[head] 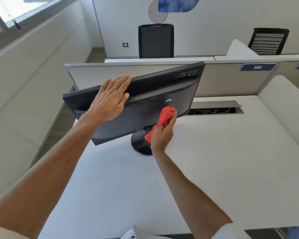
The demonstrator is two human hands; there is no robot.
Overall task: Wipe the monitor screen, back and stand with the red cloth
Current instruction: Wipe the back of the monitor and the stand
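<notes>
the tilted monitor [145, 100] is blocking the bench's [214, 169] left rear, its round stand [140, 144] sitting beneath. bare surface is lying open to the right and front. a divider panel [223, 80] is closing off the back, beside an open cable tray [214, 110].

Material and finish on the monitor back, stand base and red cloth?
The monitor back looks like matte black moulded plastic: vent slots, raised logo, dull sheen.
The stand base is probably glossy black plastic: it catches light and shows pale specks.
The red cloth is soft fabric, weave unclear: it bunches and folds in the right hand.
</notes>
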